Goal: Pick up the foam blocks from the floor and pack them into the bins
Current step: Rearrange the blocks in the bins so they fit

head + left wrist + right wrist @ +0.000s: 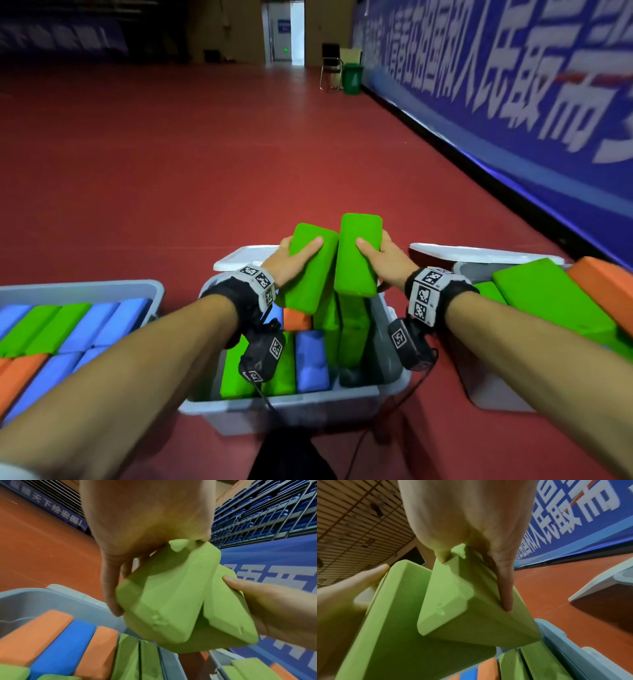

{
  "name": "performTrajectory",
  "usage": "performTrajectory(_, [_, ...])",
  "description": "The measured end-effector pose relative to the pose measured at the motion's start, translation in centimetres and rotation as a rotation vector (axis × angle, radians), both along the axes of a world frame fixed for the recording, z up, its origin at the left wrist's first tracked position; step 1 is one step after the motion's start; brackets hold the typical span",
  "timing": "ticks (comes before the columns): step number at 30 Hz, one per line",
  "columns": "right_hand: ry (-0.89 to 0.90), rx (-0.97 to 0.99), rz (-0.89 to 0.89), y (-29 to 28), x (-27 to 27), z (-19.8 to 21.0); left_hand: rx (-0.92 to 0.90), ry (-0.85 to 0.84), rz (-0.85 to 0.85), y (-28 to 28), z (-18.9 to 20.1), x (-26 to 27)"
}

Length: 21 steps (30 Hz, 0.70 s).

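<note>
Each hand holds a green foam block over the middle bin (294, 407). My left hand (291, 260) grips one green block (310, 270), also seen as the nearer green block (164, 597) in the left wrist view. My right hand (383, 260) grips the other green block (358, 253), which fills the right wrist view (467, 609). The two blocks lean together at their tops. Under them the bin holds upright green, blue and orange blocks (310, 359), with a gap at its right side.
A left bin (102, 286) is packed with blue, green and orange blocks. A right bin (493, 394) holds green and orange blocks piled above its rim. White lids (479, 253) lie behind the bins. Red floor stretches ahead; a blue banner wall (513, 102) runs along the right.
</note>
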State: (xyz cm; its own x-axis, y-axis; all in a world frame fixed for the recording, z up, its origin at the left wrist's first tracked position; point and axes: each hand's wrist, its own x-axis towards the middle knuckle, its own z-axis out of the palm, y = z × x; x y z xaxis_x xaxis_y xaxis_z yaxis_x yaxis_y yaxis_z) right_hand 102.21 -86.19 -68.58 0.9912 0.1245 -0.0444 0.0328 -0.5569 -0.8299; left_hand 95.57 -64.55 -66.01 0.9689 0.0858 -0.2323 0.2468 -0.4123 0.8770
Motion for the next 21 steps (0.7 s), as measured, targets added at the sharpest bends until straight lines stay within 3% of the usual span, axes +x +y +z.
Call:
performTrajectory(5, [0.074, -0.009, 0.031, -3.4, 5.2, -4.9, 0.072, -0.036, -0.046, -1.5, -0.9, -0.9])
performTrajectory(11, [0.137, -0.234, 0.045, -2.6, -2.4, 3.0, 0.137, -0.064, -0.077, -2.7, 0.2, -0.2])
performTrajectory(16, [0.265, -0.228, 0.070, -4.1, -2.8, 3.2, 0.145, 0.014, -0.108, -3.4, 1.2, 0.0])
performTrajectory(21, [0.382, -0.226, 0.090, -3.4, -3.9, 2.1, 0.205, 0.098, -0.051, -3.9, -1.4, -0.4])
